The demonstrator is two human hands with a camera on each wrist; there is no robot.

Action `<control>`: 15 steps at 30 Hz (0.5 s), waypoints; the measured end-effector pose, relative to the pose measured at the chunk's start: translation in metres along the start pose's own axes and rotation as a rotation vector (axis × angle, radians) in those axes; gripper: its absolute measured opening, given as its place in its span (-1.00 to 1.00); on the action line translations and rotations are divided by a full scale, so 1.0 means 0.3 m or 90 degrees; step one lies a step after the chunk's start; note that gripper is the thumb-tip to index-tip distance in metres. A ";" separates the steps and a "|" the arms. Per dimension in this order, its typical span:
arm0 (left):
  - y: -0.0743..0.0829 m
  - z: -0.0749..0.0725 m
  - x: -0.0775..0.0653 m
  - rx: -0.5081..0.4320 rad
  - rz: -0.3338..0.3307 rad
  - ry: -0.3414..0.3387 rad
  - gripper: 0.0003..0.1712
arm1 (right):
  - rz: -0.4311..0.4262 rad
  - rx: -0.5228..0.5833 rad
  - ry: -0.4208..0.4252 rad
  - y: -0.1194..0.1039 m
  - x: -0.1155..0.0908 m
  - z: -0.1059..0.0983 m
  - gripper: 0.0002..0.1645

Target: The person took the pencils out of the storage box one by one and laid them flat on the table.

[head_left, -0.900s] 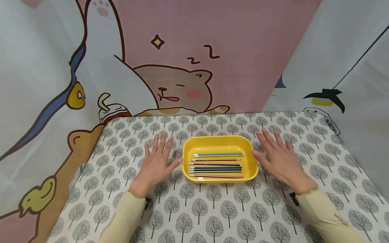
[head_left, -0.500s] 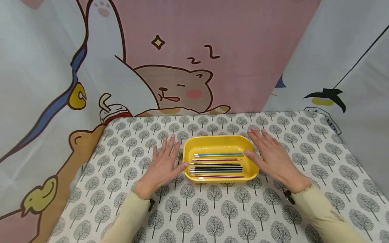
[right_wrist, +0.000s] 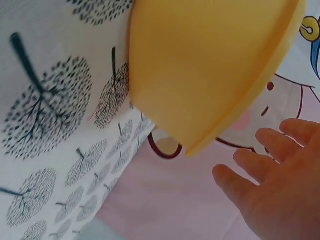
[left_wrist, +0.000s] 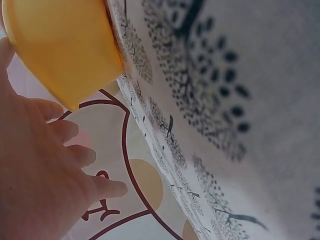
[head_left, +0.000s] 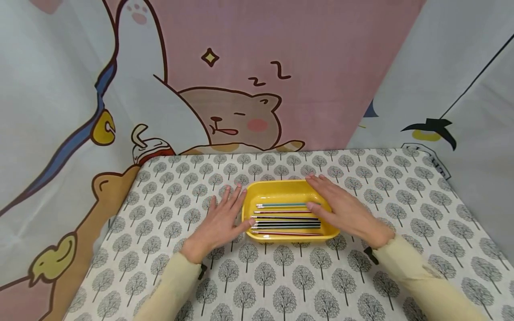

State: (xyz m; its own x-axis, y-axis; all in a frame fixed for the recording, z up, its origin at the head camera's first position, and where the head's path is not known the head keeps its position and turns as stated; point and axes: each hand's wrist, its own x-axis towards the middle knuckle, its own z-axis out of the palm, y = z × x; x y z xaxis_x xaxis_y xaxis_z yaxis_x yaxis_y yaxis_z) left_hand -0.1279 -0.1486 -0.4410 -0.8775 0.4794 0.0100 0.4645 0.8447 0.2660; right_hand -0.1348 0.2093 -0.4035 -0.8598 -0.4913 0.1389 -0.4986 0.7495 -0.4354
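A yellow plastic tray [head_left: 291, 185] sits on the table with several pencils [head_left: 286, 224] lying side by side in it, eraser ends to the left. My left hand [head_left: 218, 225] is at the tray's left end, fingers spread and thumb tip over the rim. In the left wrist view its fingers stand near the yellow wall [left_wrist: 65, 50]. My right hand [head_left: 345, 209] hovers over the tray's right end, fingers extended and thumb over the pencils' right tips, partly hiding them. The right wrist view shows its fingers apart from the tray's outer wall [right_wrist: 205, 65]. Both hands hold nothing.
A white cloth with grey tree prints [head_left: 285, 276] covers the table. Behind it hangs a curtain [head_left: 321, 80] with cartoon animals, which also runs down the left and right sides.
My right hand has moved left, from beside the tray to over its right end. My left hand has shifted right, closer to the tray's left rim. The tray and pencils have stayed put.
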 end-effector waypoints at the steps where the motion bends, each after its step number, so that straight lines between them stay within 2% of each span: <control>1: 0.000 0.001 0.001 -0.001 0.003 -0.003 0.04 | -0.005 0.002 -0.009 -0.003 0.007 0.003 -0.09; 9: -0.007 0.010 0.002 -0.014 0.016 -0.016 0.02 | -0.037 0.007 -0.064 -0.009 0.055 0.047 -0.11; 15: -0.007 0.009 -0.001 -0.016 0.019 -0.013 0.02 | -0.026 0.025 -0.120 -0.008 0.079 0.065 -0.17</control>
State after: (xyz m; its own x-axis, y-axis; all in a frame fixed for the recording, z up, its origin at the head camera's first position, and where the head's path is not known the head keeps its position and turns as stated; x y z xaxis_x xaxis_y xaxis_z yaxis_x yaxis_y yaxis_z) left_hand -0.1283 -0.1497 -0.4442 -0.8607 0.5092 -0.0017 0.4869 0.8239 0.2900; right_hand -0.1517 0.1874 -0.4164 -0.8009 -0.5987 -0.0103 -0.5251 0.7106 -0.4682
